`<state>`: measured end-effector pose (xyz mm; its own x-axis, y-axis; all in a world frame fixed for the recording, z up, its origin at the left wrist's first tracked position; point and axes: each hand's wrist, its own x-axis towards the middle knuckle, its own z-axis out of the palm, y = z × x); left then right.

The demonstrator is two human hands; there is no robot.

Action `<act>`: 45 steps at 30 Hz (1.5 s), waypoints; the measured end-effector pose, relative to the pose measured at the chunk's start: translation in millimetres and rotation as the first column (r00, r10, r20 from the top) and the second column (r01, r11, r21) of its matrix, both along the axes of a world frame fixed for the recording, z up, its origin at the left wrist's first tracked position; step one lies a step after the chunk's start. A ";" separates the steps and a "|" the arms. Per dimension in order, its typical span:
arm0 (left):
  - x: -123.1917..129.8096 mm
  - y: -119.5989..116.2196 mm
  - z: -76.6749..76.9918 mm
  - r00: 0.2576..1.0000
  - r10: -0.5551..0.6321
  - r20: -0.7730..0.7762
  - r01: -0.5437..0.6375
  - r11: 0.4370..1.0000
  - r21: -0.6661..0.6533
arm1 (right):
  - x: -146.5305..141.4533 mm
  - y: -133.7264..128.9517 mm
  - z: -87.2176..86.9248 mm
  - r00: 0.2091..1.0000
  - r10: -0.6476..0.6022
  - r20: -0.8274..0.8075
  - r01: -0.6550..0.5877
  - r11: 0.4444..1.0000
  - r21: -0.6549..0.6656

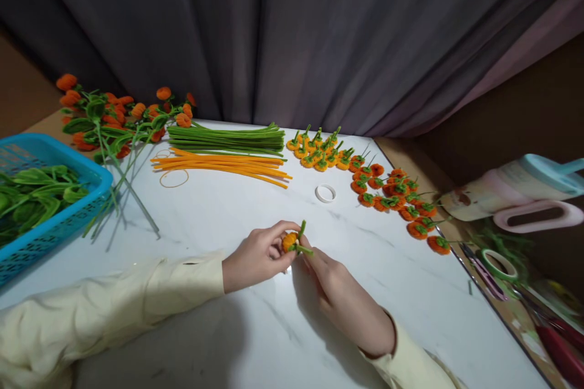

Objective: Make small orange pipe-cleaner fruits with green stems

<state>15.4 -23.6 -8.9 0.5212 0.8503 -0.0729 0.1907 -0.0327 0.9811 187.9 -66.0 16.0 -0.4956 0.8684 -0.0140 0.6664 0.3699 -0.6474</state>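
Between both hands, above the white marbled table (219, 340), is a small yellow-orange flower (289, 242) with green stem pieces sticking up and to the right. My left hand (260, 255) grips the flower head from the left between thumb and fingers. On the right side, my right hand (335, 282) pinches the green stem pieces (303, 248) at the flower's base. Beyond the hands lie a bundle of green stems (228, 138) and a bundle of orange strips (219, 164). Rows of yellow flowers (320, 161) and orange flowers (392, 194) stand stem up at the right.
A blue basket (98, 191) of green leaves stands at the left, beside finished orange flowers (114, 115). A white tape ring (325, 193) lies mid-table. Along the right edge are a tumbler (502, 185), green tape (499, 264) and scissors (486, 276). A dark curtain hangs behind.
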 end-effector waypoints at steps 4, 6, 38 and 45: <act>0.5 0.0 -0.8 0.997 -0.001 0.081 0.005 0.999 -0.054 | -0.4 -2.0 -0.7 0.998 0.001 0.065 -0.002 1.000 0.012; 0.6 0.3 -0.4 0.993 -0.008 0.119 0.016 0.997 -0.072 | -0.5 -2.2 -0.5 0.995 -0.002 0.095 0.002 1.000 -0.002; 5.1 9.5 2.9 0.764 0.206 0.611 0.180 0.842 -0.508 | -6.2 21.6 27.5 0.983 -0.098 -0.156 0.082 0.991 -0.107; 4.3 16.4 4.3 0.781 0.181 0.598 0.144 0.880 -0.453 | -7.0 28.0 21.4 1.000 0.019 -0.002 -0.019 0.982 0.190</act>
<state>19.8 -7.1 -4.6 0.5734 0.8102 -0.1215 -0.4528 0.4370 0.7772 181.0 -38.0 37.4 -0.5117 0.8455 0.1523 0.6555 0.4989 -0.5670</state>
